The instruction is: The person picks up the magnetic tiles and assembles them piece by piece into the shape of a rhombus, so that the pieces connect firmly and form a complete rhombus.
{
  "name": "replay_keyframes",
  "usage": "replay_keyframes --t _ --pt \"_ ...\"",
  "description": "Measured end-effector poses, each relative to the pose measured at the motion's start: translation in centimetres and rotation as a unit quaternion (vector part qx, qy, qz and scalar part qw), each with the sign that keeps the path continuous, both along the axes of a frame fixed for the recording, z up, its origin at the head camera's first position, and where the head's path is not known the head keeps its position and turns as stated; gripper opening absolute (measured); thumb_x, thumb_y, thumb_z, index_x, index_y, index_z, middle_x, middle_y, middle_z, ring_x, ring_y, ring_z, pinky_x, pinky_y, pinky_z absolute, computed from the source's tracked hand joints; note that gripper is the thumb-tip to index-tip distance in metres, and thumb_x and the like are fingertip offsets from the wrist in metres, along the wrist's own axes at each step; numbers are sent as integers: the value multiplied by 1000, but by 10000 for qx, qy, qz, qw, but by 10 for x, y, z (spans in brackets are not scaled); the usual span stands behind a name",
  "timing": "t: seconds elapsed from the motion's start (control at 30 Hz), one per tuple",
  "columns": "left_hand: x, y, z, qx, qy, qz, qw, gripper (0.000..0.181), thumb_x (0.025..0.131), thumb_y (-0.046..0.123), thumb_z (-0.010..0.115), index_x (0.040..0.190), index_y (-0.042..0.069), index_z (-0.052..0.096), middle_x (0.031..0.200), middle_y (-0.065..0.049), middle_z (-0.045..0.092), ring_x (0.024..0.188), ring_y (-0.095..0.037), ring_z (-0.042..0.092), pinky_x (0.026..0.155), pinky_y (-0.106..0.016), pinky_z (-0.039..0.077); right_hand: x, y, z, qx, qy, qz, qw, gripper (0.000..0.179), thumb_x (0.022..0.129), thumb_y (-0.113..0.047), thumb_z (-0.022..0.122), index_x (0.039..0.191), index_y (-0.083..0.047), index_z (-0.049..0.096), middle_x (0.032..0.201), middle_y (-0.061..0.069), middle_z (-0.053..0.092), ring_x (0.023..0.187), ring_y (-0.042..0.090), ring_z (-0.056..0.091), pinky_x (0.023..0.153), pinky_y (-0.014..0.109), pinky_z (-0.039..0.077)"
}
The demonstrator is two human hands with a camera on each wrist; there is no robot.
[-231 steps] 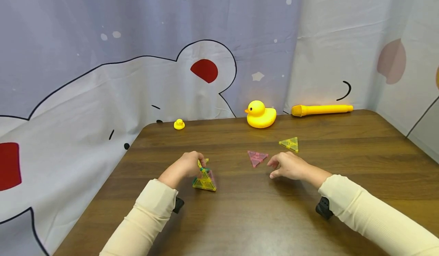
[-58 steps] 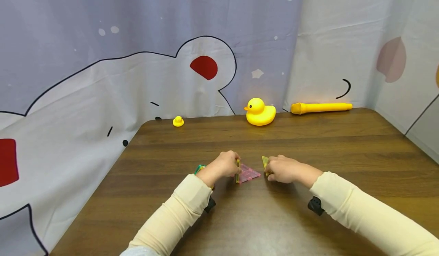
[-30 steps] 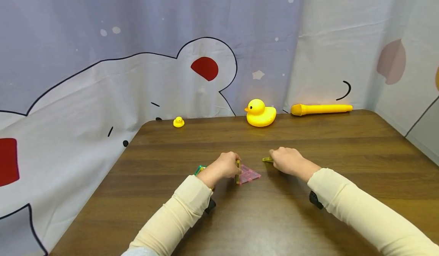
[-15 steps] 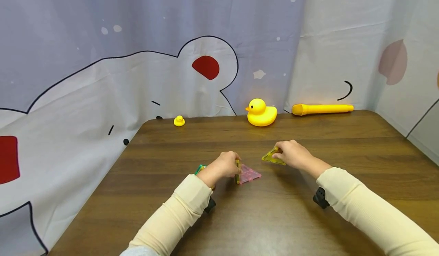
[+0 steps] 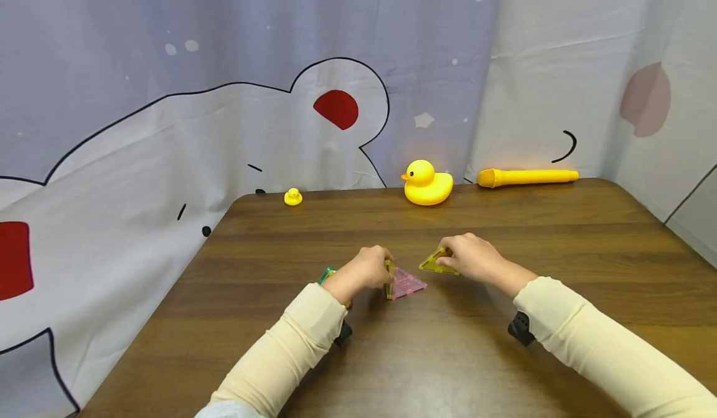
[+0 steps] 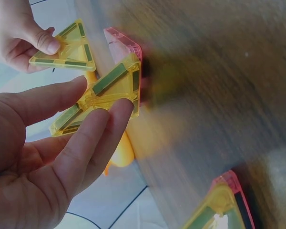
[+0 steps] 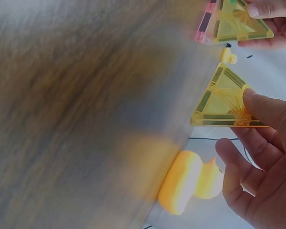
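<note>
My left hand (image 5: 365,269) holds a yellow triangular magnetic tile (image 6: 109,86) on edge, beside a pink triangular magnetic tile (image 5: 407,282) lying flat on the table. In the left wrist view the two tiles meet along one side. To the right, my right hand (image 5: 472,256) pinches a second yellow triangular magnetic tile (image 7: 224,102) between thumb and fingers, tilted and just above the wood, apart from the pink one. Behind my left wrist sits a built shape of green, yellow and pink tiles (image 5: 327,275), mostly hidden; its corner shows low in the left wrist view.
Along the back edge of the wooden table (image 5: 392,356) stand a small yellow duck (image 5: 293,197), a big yellow duck (image 5: 427,185) and a yellow toy microphone (image 5: 526,177). A printed curtain (image 5: 224,138) hangs right behind them.
Earlier my left hand was on the built shape; it since moved right with a yellow tile. My right hand picked up the other yellow tile, turned it, and just now shifted it slightly left.
</note>
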State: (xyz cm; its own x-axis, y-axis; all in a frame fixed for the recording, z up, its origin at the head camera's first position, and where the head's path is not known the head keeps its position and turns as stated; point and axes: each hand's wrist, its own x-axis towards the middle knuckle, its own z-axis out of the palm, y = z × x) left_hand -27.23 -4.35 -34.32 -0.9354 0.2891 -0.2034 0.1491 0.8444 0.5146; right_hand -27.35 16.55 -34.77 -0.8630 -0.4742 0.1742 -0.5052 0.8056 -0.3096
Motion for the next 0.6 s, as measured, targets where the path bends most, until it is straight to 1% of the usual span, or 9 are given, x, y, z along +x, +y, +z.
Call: replay_keyframes --t 0.1,0.27,0.6 --pt "0 0 1 32 -37 11 10000 41 74 9 69 112 2 55 83 -11 55 56 -15 59 46 -19 45 1 -1 0 -80 24 124 9999 11 78 -18 65 78 -8 59 67 -4 55 55 9 44 50 24 38" --pt "1 0 1 36 6 30 10000 39 73 8 70 110 2 57 84 -11 55 52 -13 56 45 -19 45 5 -5 0 -88 85 276 9995 11 77 -17 66 77 -8 59 66 -5 54 55 8 43 49 23 38" --pt "0 0 1 -16 15 43 10000 38 72 8 70 108 3 58 84 -11 54 55 -14 58 45 -19 45 11 -12 1 53 143 370 9992 11 77 -20 66 76 -12 59 67 -8 54 54 6 44 48 23 38"
